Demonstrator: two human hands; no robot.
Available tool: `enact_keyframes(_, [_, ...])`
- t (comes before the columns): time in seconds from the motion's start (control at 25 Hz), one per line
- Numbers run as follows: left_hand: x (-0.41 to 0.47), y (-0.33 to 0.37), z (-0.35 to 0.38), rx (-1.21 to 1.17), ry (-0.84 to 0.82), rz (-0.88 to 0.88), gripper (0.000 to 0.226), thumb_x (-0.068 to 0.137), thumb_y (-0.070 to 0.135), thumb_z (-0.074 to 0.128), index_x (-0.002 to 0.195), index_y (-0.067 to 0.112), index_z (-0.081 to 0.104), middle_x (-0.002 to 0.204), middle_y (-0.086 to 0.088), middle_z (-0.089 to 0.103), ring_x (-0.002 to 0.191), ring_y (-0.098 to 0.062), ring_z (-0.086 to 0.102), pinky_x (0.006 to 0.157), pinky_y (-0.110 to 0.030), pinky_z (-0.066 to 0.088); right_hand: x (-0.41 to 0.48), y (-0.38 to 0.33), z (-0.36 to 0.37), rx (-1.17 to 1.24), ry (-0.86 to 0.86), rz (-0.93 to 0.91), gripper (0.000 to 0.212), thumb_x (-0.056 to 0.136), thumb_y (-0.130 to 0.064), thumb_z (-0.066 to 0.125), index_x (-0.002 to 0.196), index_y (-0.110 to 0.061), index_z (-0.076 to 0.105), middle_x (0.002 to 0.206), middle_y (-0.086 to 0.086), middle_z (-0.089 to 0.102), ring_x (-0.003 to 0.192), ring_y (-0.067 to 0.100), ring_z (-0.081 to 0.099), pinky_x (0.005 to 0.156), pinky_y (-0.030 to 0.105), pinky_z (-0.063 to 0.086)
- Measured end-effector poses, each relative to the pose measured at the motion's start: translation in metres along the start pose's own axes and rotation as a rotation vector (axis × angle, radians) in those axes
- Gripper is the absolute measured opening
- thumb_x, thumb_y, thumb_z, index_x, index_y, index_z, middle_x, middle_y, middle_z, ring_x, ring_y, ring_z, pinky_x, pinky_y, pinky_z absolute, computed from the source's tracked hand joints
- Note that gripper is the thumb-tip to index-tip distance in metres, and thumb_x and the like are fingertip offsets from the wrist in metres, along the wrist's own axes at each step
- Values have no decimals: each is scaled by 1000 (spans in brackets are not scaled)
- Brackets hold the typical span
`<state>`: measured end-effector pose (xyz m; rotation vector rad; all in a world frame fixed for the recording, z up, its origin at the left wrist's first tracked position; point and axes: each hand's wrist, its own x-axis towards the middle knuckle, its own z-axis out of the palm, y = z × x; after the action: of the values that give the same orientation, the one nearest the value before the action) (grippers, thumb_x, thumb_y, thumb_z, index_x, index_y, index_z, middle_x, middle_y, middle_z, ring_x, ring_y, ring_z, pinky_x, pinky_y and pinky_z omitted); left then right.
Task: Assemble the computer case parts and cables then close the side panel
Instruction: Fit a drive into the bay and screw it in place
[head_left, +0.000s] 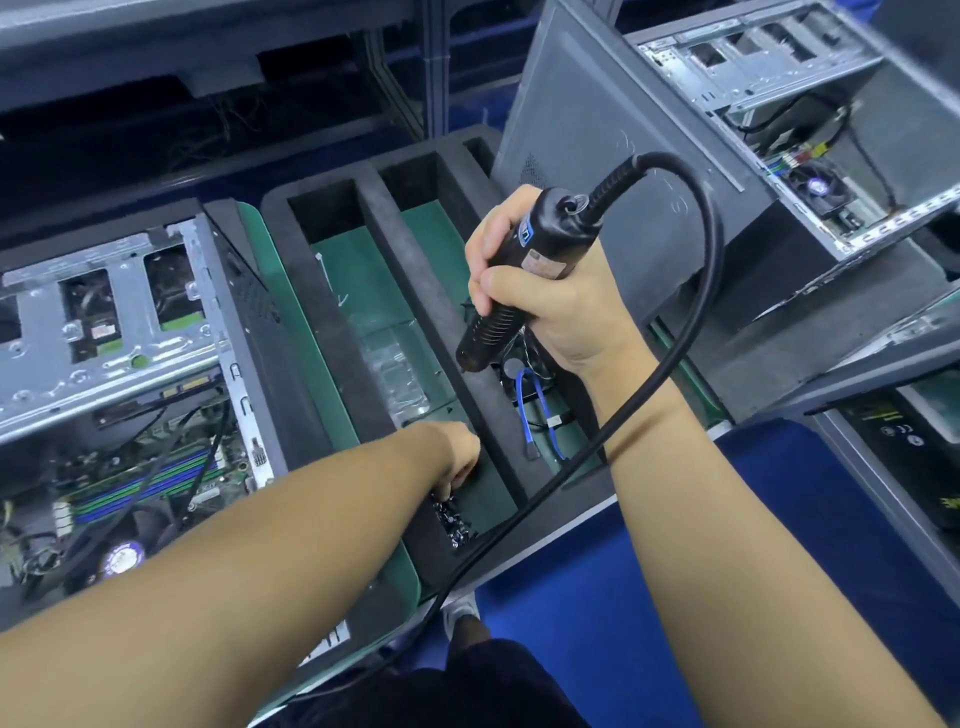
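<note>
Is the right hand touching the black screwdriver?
Touching. The head view shows the right hand wrapped round the black screwdriver, thumb across its body.

A computer assembly workshop: a black foam parts tray (415, 291), with an open computer case (104, 332) left of it, another opened case (810, 156) right of it, a corded electric screwdriver (558, 236) above it, screws (456, 522) in its near compartment

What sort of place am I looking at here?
Most likely a computer assembly workshop or line: open computer cases stand left and right, the right hand holds a corded electric screwdriver, and a foam tray holds loose screws.
</note>
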<state>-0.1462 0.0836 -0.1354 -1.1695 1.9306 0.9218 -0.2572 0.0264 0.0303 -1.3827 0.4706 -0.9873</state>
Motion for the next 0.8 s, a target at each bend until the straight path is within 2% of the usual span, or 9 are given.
enact_keyframes(0.12, [13, 17, 19, 123, -66, 1, 35, 78, 19, 82, 110, 9, 70, 113, -8, 68, 105, -28, 65, 78, -37, 55, -11, 5, -5, -17, 7, 18, 30, 70, 12, 57, 79, -16, 60, 73, 10, 59, 58, 27, 51, 61, 37, 44])
enact_keyframes(0.2, [16, 19, 28, 156, -53, -40, 51, 78, 24, 83, 120, 5, 61, 120, -12, 59, 107, -33, 62, 75, -40, 53, -13, 7, -7, -29, 5, 20, 30, 71, 13, 57, 79, -15, 59, 74, 10, 60, 57, 26, 52, 61, 36, 45])
enact_keyframes(0.28, [18, 19, 33, 159, -12, -68, 54, 77, 26, 84, 120, 5, 60, 121, -13, 59, 105, -34, 64, 68, -40, 52, -13, 8, -9, -18, 8, 10, 27, 71, 11, 58, 80, -15, 59, 74, 9, 60, 57, 26, 52, 62, 37, 46])
enact_keyframes(0.68, [26, 18, 44, 175, 87, -62, 36, 79, 20, 78, 108, 7, 62, 109, -11, 63, 92, -33, 66, 58, -34, 44, -11, 2, -16, -14, 15, -12, 28, 72, 11, 58, 80, -16, 59, 75, 9, 60, 57, 26, 53, 62, 34, 45])
enact_keyframes(0.8, [24, 18, 42, 149, 86, -69, 30, 77, 19, 79, 99, 9, 59, 95, -8, 57, 89, -32, 66, 55, -33, 43, -9, 0, -15, -17, 14, -7, 29, 72, 9, 59, 79, -19, 61, 75, 11, 59, 57, 27, 53, 62, 35, 45])
